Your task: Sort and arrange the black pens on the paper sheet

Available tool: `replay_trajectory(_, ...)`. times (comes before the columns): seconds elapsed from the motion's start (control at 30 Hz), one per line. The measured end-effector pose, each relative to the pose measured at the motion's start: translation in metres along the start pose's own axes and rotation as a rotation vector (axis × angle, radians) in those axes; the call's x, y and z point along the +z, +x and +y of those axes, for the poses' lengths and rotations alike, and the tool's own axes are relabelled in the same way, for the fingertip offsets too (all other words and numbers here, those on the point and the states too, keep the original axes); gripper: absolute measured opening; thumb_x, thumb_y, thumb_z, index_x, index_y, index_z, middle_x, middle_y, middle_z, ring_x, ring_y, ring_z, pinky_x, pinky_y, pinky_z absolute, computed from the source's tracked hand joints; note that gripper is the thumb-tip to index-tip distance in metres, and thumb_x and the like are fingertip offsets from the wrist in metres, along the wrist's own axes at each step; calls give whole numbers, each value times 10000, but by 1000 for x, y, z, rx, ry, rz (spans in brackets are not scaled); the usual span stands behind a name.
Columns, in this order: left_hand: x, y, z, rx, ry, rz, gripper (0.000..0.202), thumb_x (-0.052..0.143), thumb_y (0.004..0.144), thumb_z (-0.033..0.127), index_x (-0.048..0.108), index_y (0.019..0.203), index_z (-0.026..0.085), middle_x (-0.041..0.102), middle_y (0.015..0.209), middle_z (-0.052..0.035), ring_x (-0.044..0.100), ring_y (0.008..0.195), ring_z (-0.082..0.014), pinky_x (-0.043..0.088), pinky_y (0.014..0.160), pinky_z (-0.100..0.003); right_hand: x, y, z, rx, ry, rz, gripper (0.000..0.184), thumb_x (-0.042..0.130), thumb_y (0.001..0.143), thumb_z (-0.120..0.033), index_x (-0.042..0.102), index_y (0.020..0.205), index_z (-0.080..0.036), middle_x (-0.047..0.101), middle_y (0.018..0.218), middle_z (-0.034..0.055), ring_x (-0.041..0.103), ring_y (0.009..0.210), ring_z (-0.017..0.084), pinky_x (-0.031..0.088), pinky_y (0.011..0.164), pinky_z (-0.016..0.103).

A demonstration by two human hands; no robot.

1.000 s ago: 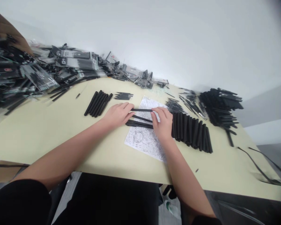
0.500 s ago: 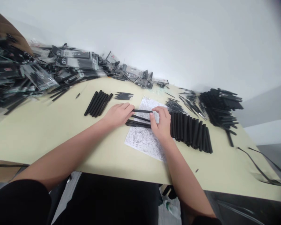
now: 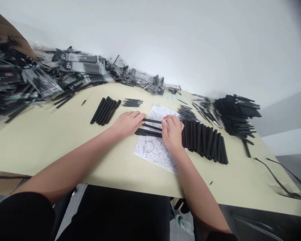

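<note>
A slim black pen [image 3: 152,121] lies crosswise between my hands, above a sheet of paper covered in dark scribbles [image 3: 150,149]. My left hand [image 3: 129,123] is closed on the pen's left end. At its right end the fingers of my right hand [image 3: 173,132] are closed round it, hiding the tip. Just below, several more black pens [image 3: 149,133] rest on the paper, their ends partly covered by my hands. Beside my right hand runs a long row of thick black pen barrels or caps [image 3: 203,139].
Left of the paper lie a small group of black pens [image 3: 105,110] and thin refills [image 3: 132,102]. Packaged pens [image 3: 80,63] are heaped at the back left. A dark pile [image 3: 235,113] and loose refills [image 3: 188,113] sit right. Glasses [image 3: 281,177] lie near the right edge.
My right hand's fingers have closed in on the pen's right end, where they were more spread before. The pen has dipped slightly; my left hand has barely moved.
</note>
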State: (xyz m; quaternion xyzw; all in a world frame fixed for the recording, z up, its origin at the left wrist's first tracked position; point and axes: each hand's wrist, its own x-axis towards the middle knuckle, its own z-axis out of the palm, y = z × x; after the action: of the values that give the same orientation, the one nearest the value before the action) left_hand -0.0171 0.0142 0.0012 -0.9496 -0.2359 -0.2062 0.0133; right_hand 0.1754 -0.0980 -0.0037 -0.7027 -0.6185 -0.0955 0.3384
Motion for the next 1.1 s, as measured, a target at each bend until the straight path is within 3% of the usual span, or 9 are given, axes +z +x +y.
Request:
replay_trajectory(0.33,-1,0,-1,-9,-16,16,329,305,1026,291,602,1012,151,658,908,-78,618,787,-175,468,747,-307,-2,-1,-2,-45,43,39,127,466,952,-331,555,971,-243,652,1070,42,583,1033,228,297,936,401)
replay_trajectory(0.47,0,-1,-2,-5,-52,8,331,374,1012,414,579,1069,160,658,955,-86,622,817,-187,473,750,-317,-2,-1,-2,-13,45,11,151,442,965,-335,556,956,-236,649,1079,47,577,1023,229,285,927,407)
replay_trajectory(0.67,1,-1,-2,13,-6,-10,273,398,1011,357,596,1081,183,641,900,-61,604,773,-172,458,718,-299,-3,0,-3,20,15,-37,275,380,1003,-355,580,861,-231,666,1019,33,579,971,220,261,880,407)
replay_trajectory(0.9,0,0,-2,38,-34,8,370,301,1032,322,632,1010,159,639,889,-73,602,776,-165,462,719,-293,-3,-1,-4,-17,66,9,177,423,978,-365,548,959,-241,654,1061,35,590,1008,210,266,913,395)
replay_trajectory(1.1,1,-1,-1,13,-31,3,346,390,1009,418,603,1103,162,656,939,-73,615,798,-179,467,731,-301,-2,0,-3,7,39,-33,225,370,1000,-338,540,901,-227,656,1027,39,580,972,210,264,892,395)
